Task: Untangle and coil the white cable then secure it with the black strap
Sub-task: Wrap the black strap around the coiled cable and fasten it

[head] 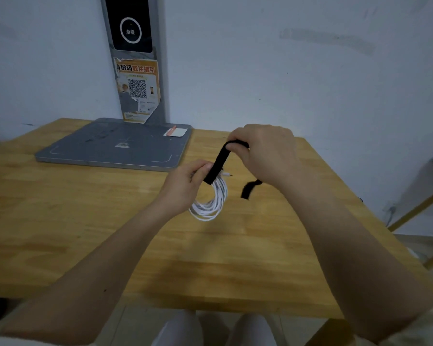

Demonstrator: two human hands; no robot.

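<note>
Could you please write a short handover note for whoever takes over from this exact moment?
Left hand grips the coiled cable above the table. Right hand pinches the strap, which runs down to the coil's top; its free end dangles below the right wrist.
Done: cable untangled and coiled.
Left: wrap the strap round the coil and fasten it.

Bare forearms, no sleeves reaching the wrists; pale trousers (183, 330) cover both knees.

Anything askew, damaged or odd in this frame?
Only the orange poster on the grey post: its edges are torn and peeling. The white cable hangs neatly coiled from the left hand, and the right hand holds the black strap.
</note>
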